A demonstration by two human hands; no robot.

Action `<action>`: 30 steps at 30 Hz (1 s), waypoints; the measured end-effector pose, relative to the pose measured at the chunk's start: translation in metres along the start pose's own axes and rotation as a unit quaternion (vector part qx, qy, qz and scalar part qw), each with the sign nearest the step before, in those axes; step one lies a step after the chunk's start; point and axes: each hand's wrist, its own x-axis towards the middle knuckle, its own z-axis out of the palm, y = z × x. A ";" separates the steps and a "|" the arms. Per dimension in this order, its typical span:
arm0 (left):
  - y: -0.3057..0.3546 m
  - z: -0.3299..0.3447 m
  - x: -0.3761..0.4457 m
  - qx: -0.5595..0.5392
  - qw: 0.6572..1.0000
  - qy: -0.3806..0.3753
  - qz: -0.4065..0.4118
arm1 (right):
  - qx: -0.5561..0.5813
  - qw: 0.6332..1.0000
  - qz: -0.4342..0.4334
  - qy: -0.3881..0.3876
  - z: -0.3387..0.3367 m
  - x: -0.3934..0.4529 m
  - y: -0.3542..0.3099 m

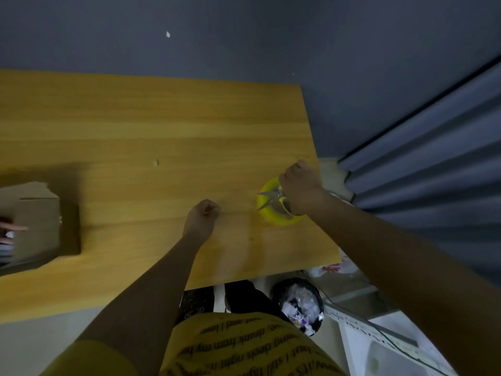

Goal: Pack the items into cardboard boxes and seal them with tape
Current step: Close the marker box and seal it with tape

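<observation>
At the table's (135,126) right edge, the right hand (299,187) grips scissors (273,198) over the yellow tape roll (271,213) — left hand (202,217) curled, empty — likely fetching sealing tools for the cardboard box (38,226).

One wooden table (135,126). On it, one cardboard box (40,221) at the left edge and one yellow roll of tape (273,213) near the right edge. One pair of scissors (272,196) lies across the roll. Two hands of the person are over the table: one left hand (202,215), one right hand (299,185). At the far left, what may be one more person's finger (16,227) touches the box. One rubbish bin (298,302) stands below the table.
</observation>
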 end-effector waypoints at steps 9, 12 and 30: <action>-0.007 0.002 0.003 -0.028 0.999 0.025 0.009 | -0.144 0.983 -0.040 -0.105 -0.025 0.041 -0.034; -0.009 0.001 0.003 -0.054 0.998 0.030 0.003 | -0.205 0.969 -0.053 -0.124 -0.025 0.051 -0.048; -0.012 -0.002 0.006 -0.040 0.998 0.052 0.006 | -0.065 0.992 -0.055 -0.097 -0.046 0.060 -0.049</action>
